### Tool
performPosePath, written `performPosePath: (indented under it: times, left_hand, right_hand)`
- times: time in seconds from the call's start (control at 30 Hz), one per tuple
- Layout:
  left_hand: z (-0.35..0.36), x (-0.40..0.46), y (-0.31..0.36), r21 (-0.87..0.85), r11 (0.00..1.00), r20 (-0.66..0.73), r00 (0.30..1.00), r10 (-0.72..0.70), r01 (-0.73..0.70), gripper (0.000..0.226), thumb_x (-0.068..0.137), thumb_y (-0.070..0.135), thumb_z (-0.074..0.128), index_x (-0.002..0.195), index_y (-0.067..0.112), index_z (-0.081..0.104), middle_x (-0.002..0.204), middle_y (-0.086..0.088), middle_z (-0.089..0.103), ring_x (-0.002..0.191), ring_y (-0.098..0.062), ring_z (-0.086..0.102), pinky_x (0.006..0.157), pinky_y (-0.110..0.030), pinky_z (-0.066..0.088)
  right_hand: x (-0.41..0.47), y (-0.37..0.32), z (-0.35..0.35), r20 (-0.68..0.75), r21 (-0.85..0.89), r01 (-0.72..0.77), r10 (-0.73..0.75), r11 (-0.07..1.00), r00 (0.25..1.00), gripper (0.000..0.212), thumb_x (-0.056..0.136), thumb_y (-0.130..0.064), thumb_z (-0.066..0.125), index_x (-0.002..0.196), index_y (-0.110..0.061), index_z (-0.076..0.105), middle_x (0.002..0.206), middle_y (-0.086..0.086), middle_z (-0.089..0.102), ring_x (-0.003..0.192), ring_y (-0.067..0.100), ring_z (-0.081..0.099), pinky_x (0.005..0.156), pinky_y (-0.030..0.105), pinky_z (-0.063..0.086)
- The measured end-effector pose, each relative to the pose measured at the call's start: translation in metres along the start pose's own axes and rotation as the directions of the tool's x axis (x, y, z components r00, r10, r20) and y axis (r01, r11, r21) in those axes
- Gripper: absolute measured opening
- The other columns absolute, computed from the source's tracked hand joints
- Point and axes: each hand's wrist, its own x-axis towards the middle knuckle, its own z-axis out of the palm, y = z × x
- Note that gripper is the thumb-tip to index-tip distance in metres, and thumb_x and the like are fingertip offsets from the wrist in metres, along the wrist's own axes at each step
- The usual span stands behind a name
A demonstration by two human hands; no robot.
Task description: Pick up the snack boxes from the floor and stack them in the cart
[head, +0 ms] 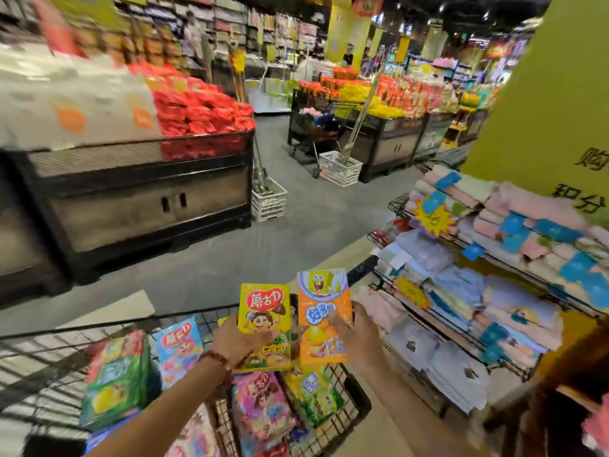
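Two snack boxes are held upright side by side above the wire cart [349, 395], the left hand [242, 341] gripping the yellow box [263, 319] at its lower edge and the right hand [357, 334] gripping the orange box [323, 311], over more boxes already stacked inside.

I can't see the lower part of the yellow box [263, 319]; my left hand [239, 343] covers it. The cart [349, 404] runs off the bottom edge, and the boxes inside it [260, 410] are blurred. Far shelves [230, 24] smear; their labels are unreadable to me.
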Motion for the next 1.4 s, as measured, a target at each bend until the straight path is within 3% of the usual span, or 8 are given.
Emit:
performPosePath:
  times: [0.07,0.23,0.37,0.5,0.67,0.87,1.17,1.4]
  left_hand:
    - [-0.008,0.010,-0.012,-0.034,0.997,-0.035,0.997,-0.067,0.066,0.066,0.032,0.057,0.079,0.087,0.021,0.071,0.087,-0.002,0.075,0.083,-0.022,0.071,0.081,-0.044,0.056]
    - [-0.018,0.022,-0.026,-0.056,0.989,-0.068,0.988,-0.141,0.137,0.027,0.066,0.017,0.086,0.088,0.017,0.069,0.079,0.004,0.074,0.072,-0.012,0.071,0.063,-0.025,0.056]
    - [-0.024,0.036,-0.042,-0.050,0.978,-0.139,0.968,-0.208,0.202,0.044,0.062,0.035,0.087,0.099,0.021,0.066,0.092,0.002,0.073,0.082,-0.013,0.070,0.070,-0.028,0.056]
    - [-0.024,0.048,-0.050,-0.041,0.959,-0.213,0.936,-0.281,0.279,0.031,0.067,0.027,0.085,0.091,0.023,0.066,0.089,0.003,0.072,0.080,-0.010,0.067,0.069,-0.024,0.053]
    - [-0.018,0.070,-0.086,-0.036,0.917,-0.290,0.874,-0.391,0.398,0.064,0.048,0.046,0.088,0.101,0.017,0.068,0.093,0.002,0.073,0.089,-0.017,0.068,0.084,-0.039,0.056]
    - [0.002,0.102,-0.101,-0.058,0.869,-0.323,0.814,-0.482,0.492,0.045,0.061,0.032,0.088,0.096,0.014,0.068,0.092,-0.002,0.071,0.087,-0.017,0.066,0.076,-0.028,0.053]
    - [0.011,0.123,-0.112,0.080,0.755,-0.356,0.726,-0.588,0.651,0.064,0.064,0.044,0.083,0.111,0.013,0.055,0.109,-0.005,0.065,0.097,-0.023,0.062,0.083,-0.036,0.051]
    - [0.016,0.128,-0.110,0.053,0.727,-0.327,0.700,-0.635,0.685,0.069,0.078,0.039,0.075,0.126,0.009,0.035,0.124,-0.010,0.051,0.113,-0.027,0.054,0.081,-0.035,0.046]
  right_hand:
    - [0.014,0.001,0.016,0.040,-0.014,-0.005,0.006,1.000,0.999,0.022,0.089,-0.042,0.059,0.102,-0.024,0.054,0.093,-0.010,0.065,0.086,0.010,0.064,0.073,0.029,0.051]
    - [0.039,0.010,0.048,0.137,-0.041,-0.005,0.011,0.999,0.990,0.018,0.091,-0.033,0.059,0.101,-0.020,0.051,0.089,-0.010,0.061,0.080,0.008,0.059,0.059,0.007,0.041]
    - [0.061,0.017,0.067,0.221,-0.036,-0.022,0.030,0.999,0.975,0.016,0.092,-0.035,0.059,0.099,-0.026,0.049,0.085,-0.020,0.057,0.076,-0.002,0.056,0.057,0.003,0.038]
    - [0.088,0.031,0.083,0.308,-0.048,-0.037,0.050,0.998,0.950,0.034,0.084,-0.050,0.056,0.102,-0.021,0.052,0.092,-0.009,0.064,0.083,0.009,0.063,0.066,0.023,0.046]
    - [0.113,0.068,0.101,0.387,-0.106,-0.081,0.117,0.991,0.915,0.025,0.092,-0.039,0.056,0.102,-0.017,0.051,0.097,-0.002,0.065,0.084,0.012,0.064,0.072,0.033,0.052]
    - [0.135,0.100,0.133,0.479,-0.176,-0.083,0.160,0.981,0.863,0.026,0.091,-0.039,0.057,0.105,-0.019,0.050,0.098,-0.001,0.066,0.085,0.015,0.065,0.072,0.032,0.052]
    - [0.140,0.107,0.149,0.454,-0.189,-0.126,0.201,0.974,0.868,0.026,0.092,-0.043,0.053,0.101,-0.018,0.051,0.093,-0.005,0.067,0.075,0.006,0.066,0.060,0.029,0.055]
    - [0.137,0.099,0.148,0.373,-0.493,0.102,0.104,0.864,0.922,0.039,0.094,-0.048,0.045,0.105,-0.012,0.052,0.099,0.002,0.051,0.091,0.018,0.054,0.067,0.028,0.041]
